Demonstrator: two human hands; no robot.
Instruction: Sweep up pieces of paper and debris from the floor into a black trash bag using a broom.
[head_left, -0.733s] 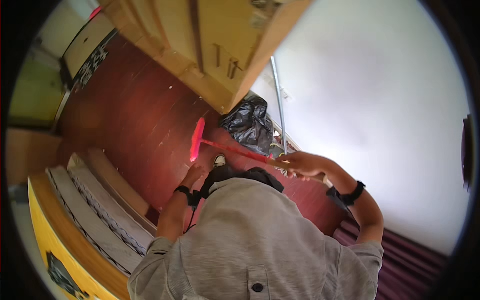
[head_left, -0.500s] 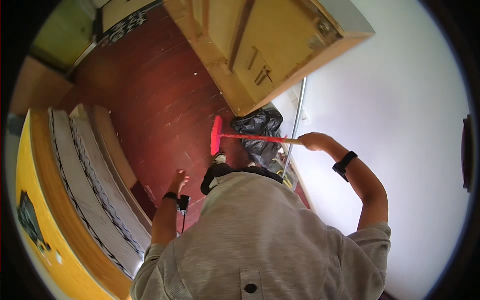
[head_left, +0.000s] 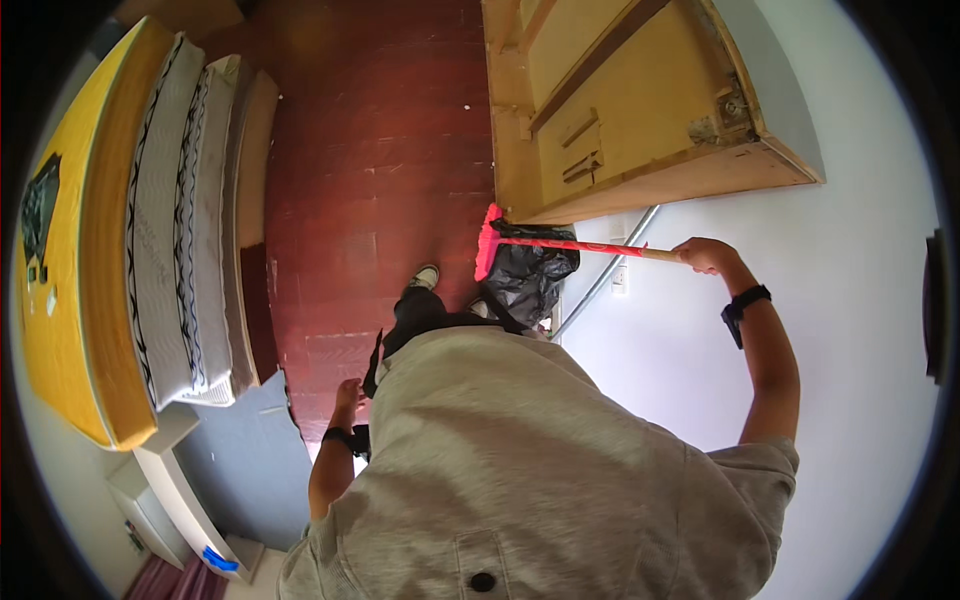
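My right hand (head_left: pixel 704 256) is closed round the wooden end of a broom handle. The broom (head_left: pixel 560 244) is held out across my front, its pink-red bristle head (head_left: pixel 488 243) pointing left. Behind the broom sits a crumpled black plastic bag (head_left: pixel 530 275), touching or close to the handle; the gap cannot be made out. My left hand (head_left: pixel 349 394) hangs low beside my hip, nothing in it, fingers loosely apart and partly hidden.
A large wooden furniture piece (head_left: pixel 620 110) stands ahead right, by the white wall (head_left: pixel 860 330). A metal pole (head_left: pixel 606 276) leans near the bag. To the left, mattresses (head_left: pixel 165 230) stand on edge beside a yellow panel (head_left: pixel 70 260). The floor (head_left: pixel 370 150) is dark red.
My body and view have turned left, so the mattresses and furniture appear rotated. The broom stays in my right hand, its head now beside the black bag. My left hand has drawn closer to my hip.
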